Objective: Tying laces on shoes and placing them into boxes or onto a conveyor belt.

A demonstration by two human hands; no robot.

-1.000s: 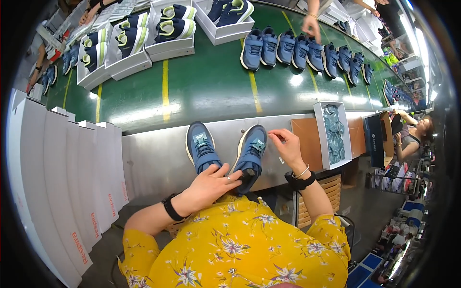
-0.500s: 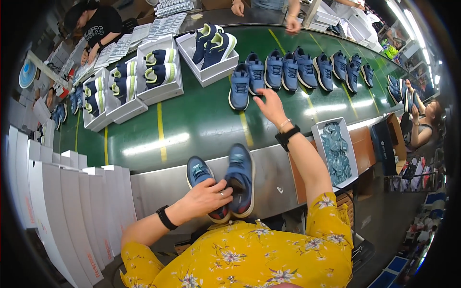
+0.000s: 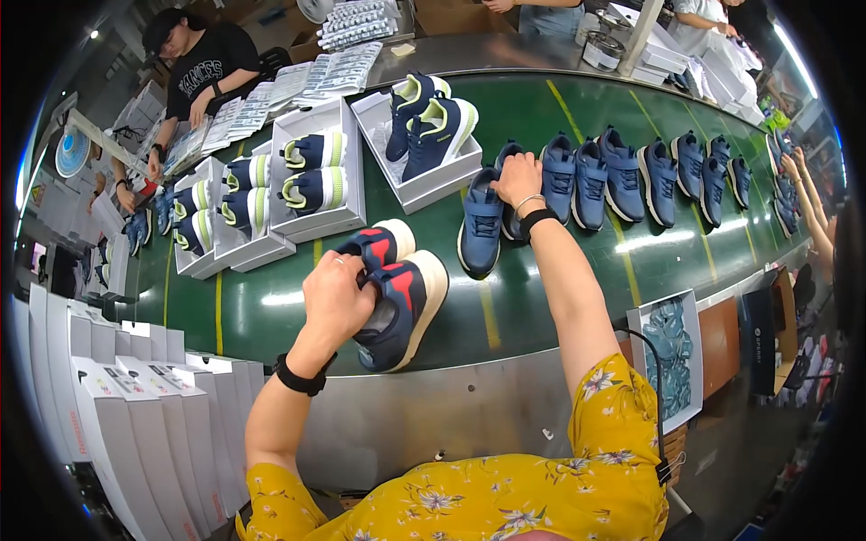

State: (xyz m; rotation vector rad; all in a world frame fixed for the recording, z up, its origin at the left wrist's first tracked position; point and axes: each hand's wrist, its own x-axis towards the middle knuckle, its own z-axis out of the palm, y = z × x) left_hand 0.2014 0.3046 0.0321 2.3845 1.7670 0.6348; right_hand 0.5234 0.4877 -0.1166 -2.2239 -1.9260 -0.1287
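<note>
My left hand is closed on the collars of a pair of navy sneakers with red heel patches and cream soles. The pair is over the near side of the green belt, heels turned away from me. My right hand is closed at the top of a blue sneaker in the row, partly covering it. Just left of that one stands another blue sneaker, toe toward me. Several more blue sneakers with straps and laces run on to the right.
White boxes with navy and lime sneakers stand on the belt's left half. Stacked white boxes rise at my left. A box of teal packets sits at the right edge. Co-workers are across the belt and at far right.
My left hand has carried the pair from the metal ledge up over the belt, turning it heels away. My right hand has moved from open above the row to closed on a blue sneaker.
</note>
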